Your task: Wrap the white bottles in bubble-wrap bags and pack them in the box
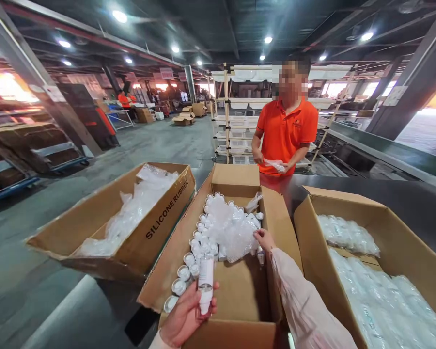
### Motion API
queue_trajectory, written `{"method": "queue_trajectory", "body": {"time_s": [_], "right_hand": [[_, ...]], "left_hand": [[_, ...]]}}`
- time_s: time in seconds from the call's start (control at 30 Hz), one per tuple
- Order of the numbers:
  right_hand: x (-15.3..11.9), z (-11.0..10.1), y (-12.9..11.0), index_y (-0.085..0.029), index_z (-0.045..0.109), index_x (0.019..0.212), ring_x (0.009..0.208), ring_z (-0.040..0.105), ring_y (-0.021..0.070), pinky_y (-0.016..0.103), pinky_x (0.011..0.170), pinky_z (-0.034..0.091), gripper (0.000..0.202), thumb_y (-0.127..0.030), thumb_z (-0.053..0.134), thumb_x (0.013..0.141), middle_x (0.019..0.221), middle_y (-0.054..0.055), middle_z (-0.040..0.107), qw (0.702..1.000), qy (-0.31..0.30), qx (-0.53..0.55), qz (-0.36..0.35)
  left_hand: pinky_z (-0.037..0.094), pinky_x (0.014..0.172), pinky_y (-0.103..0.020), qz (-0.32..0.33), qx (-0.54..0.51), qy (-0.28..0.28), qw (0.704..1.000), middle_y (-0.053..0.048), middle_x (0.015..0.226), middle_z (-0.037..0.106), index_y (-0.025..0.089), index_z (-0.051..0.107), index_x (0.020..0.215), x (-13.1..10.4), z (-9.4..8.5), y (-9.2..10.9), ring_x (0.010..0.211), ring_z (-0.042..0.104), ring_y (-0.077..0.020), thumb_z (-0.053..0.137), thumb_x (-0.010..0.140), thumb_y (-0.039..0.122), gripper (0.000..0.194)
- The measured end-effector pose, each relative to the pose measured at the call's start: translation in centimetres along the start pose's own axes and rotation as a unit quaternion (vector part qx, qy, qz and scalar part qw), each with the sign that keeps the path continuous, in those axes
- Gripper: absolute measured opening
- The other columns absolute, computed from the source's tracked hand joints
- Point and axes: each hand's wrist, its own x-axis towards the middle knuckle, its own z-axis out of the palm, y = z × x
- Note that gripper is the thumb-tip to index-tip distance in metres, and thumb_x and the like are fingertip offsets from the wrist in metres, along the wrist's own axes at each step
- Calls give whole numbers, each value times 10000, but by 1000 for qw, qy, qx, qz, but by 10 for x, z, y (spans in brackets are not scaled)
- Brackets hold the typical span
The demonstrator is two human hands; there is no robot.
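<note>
My left hand (185,312) is closed around a clear and white bottle (205,278), its white end pointing down toward me, over the near part of the middle carton (240,334). Fingertips of my right hand (264,240) pinch the edge of a bubble-wrap bag (240,242) inside that carton. More bubble wrap lies on top of several white-capped bottles (183,273), which stand in rows along the carton's left side. Bare cardboard shows at its near right.
To the left, a carton (167,213) holds bubble-wrap bags. The right carton (349,198) holds wrapped packs (378,295). Across the dark table (414,198), a person in orange (288,128) holds a clear bag before a rack (225,111).
</note>
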Motion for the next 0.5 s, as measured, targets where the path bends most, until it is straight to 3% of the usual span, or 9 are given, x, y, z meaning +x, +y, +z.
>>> {"method": "queue_trajectory", "body": {"time_s": [0.13, 0.27, 0.37, 0.43, 0.5], "right_hand": [[-34, -18, -2, -111, 615, 892, 619, 555, 118, 222, 543, 420, 342, -439, 557, 816, 724, 19, 634, 993, -25, 110, -41], [-87, -13, -13, -132, 593, 649, 525, 430, 79, 200, 500, 334, 398, -483, 759, 561, 546, -52, 517, 985, -27, 154, -73], [-126, -3, -15, -141, 618, 597, 530, 428, 74, 184, 495, 318, 408, -380, 856, 368, 519, -78, 508, 983, -77, 137, -95], [-144, -4, -8, -145, 659, 619, 521, 468, 85, 186, 496, 342, 337, -364, 837, 435, 526, -68, 547, 985, -99, 114, -89], [-154, -10, 4, -143, 689, 665, 546, 520, 111, 209, 533, 384, 222, -356, 736, 623, 570, -31, 601, 992, -50, 100, -57]], "left_hand": [[470, 657, -286, 12, 29, -25, 999, -12, 792, 592, 188, 611, 893, 17, 23, -1, 676, 574, -131, 804, 526, 313, 433], [345, 434, -196, 10, 145, 43, 988, 23, 614, 571, 165, 553, 848, 47, 60, -18, 487, 519, -97, 779, 540, 428, 464], [419, 486, -225, 63, 190, 69, 977, -22, 692, 644, 134, 582, 852, 63, 82, -38, 544, 570, -127, 792, 494, 397, 491], [476, 585, -262, 93, 199, 60, 974, -52, 754, 673, 115, 608, 840, 67, 85, -51, 634, 607, -161, 775, 502, 362, 451], [477, 587, -276, 98, 241, 78, 962, -49, 732, 671, 112, 612, 832, 68, 80, -60, 634, 604, -175, 743, 520, 352, 415]]}}
